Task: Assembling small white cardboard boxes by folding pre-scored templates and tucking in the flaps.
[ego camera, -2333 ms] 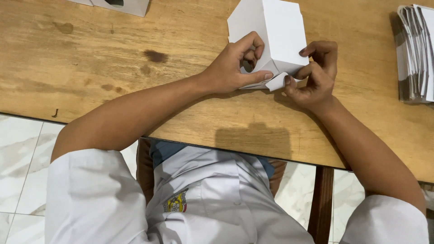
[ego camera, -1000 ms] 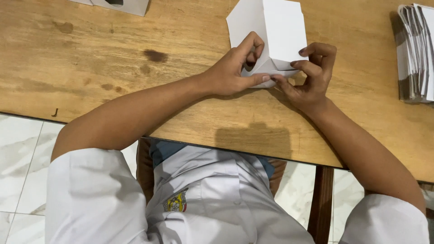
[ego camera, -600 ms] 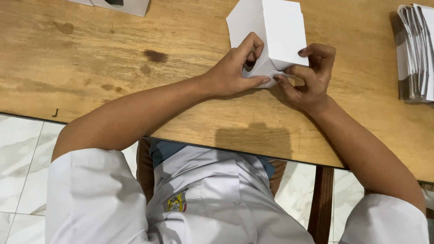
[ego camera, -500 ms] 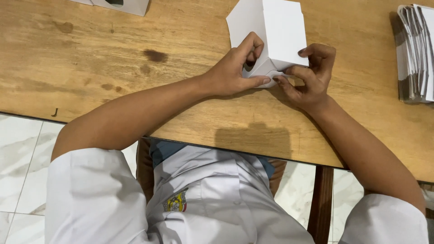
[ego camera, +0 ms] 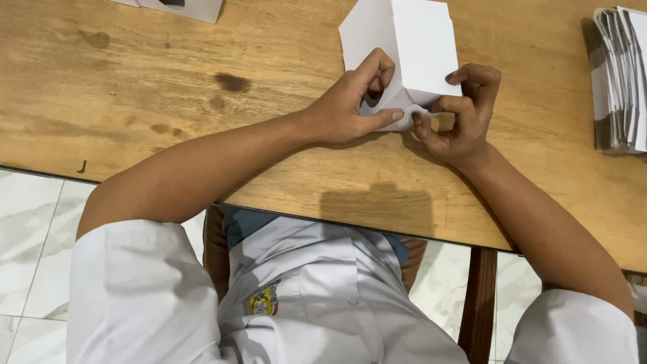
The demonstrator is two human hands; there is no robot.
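Head cam looking straight down: a white cardboard box (ego camera: 404, 47) sits on the wooden tabletop (ego camera: 135, 101), up by the far edge and a bit right of the middle. The left hand (ego camera: 350, 108) is pinching the box's near end, thumb underneath on the flap (ego camera: 403, 120) and fingers curled on the side. The right hand (ego camera: 465, 114) grips that same near corner, fingertips on the flap. A stack of flat folded sheets (ego camera: 620, 77) lies at the right edge, well apart.

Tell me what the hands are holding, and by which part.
Both hands, left hand and right hand, grip the white paper box at its near end, pinching the flaps there.
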